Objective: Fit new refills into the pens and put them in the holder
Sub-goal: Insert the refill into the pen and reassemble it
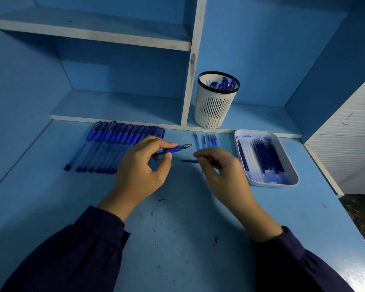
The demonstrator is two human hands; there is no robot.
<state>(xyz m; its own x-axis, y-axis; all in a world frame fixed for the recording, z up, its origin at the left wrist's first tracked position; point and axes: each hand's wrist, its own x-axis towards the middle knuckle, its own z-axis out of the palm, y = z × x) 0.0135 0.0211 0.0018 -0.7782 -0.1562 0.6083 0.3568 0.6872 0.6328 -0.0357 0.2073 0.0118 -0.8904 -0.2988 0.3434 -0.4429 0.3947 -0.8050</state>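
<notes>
My left hand [138, 169] grips a blue pen [173, 149] by its barrel, uncapped tip pointing right. My right hand [221, 171] is blurred, its fingers pinched near the pen tip; whether they grip anything I cannot tell. A small blue piece [189, 161], perhaps a cap, lies on the desk just left of those fingers. A row of capped blue pens [114, 144] lies to the left. Several loose refills [208, 141] lie behind my right hand. A white tray [291, 165] holds several more refills. The white mesh holder [216, 106] on the low shelf contains several pens.
Blue desk [177, 228] with ink marks in front of me. A low shelf ledge [118, 121] runs along the back, with a white upright divider [188, 81] beside the holder. A white slatted panel [346, 140] stands at the right edge.
</notes>
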